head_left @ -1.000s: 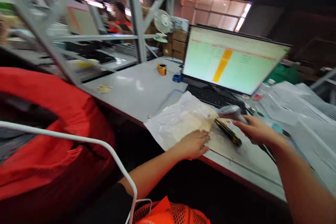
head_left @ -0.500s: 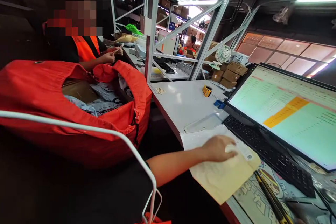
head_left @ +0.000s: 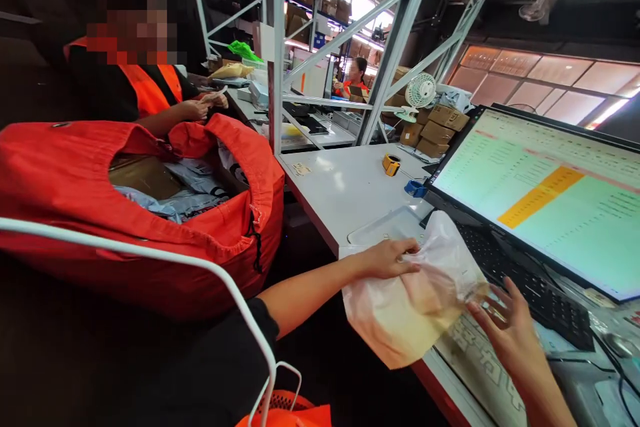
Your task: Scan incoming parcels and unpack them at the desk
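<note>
My left hand (head_left: pixel 387 258) pinches the upper left part of a thin, whitish plastic bag (head_left: pixel 443 250), lifting it into a crumpled peak. The bag's lower part (head_left: pixel 400 340) looks yellowish and hangs over the desk's front edge. At the bag's right edge is my right hand (head_left: pixel 507 313), its fingers spread and slightly curled. Whether its fingertips touch the bag is hard to make out. Below the hands lies a mat with large pale lettering (head_left: pixel 493 370).
Behind the bag stand a black keyboard (head_left: pixel 545 300) and a monitor (head_left: pixel 535 193). Yellow (head_left: pixel 391 165) and blue tape rolls (head_left: pixel 415 188) lie on the white desk (head_left: pixel 330 193). A large red sack (head_left: pixel 55 173) of parcels is at left, near a co-worker in an orange vest (head_left: pixel 145 90).
My left hand has shifted left and raised the plastic into a peak. My right hand has come in at the bag's right edge. The yellow-and-black cutter no longer shows.
</note>
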A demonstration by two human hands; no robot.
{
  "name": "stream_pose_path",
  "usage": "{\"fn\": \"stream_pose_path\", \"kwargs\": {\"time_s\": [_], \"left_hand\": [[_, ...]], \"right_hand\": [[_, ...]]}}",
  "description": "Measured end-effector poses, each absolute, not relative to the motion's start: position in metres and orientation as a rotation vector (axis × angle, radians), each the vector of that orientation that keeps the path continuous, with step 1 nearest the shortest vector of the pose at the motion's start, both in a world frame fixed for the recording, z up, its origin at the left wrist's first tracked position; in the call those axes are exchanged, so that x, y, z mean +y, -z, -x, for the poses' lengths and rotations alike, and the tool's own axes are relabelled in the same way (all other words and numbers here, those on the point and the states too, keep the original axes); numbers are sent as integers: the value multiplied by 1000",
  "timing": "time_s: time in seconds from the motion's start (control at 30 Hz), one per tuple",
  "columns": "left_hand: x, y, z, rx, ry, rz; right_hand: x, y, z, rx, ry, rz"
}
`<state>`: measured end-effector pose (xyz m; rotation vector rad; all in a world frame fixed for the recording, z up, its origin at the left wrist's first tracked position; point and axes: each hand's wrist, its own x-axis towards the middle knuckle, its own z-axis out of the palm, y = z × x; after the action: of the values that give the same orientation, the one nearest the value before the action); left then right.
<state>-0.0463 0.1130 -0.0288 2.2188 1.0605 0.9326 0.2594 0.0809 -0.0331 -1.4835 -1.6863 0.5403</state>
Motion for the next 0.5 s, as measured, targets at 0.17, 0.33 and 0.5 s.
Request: {"fn": "stream_pose_path", "kwargs": {"time_s": [0.17,0.33,0.5], "left_hand": [[51,15,66,737,-1196,-1965],[21,37,80,747,-1207,-1639],[7,77,62,855,-1292,-1395]], "right_hand": [[60,18,-245,-1749,-904,1263],[37,18,-245,-1483,-934,1152],[-9,46,-232,-1349,-1605,854]]}}
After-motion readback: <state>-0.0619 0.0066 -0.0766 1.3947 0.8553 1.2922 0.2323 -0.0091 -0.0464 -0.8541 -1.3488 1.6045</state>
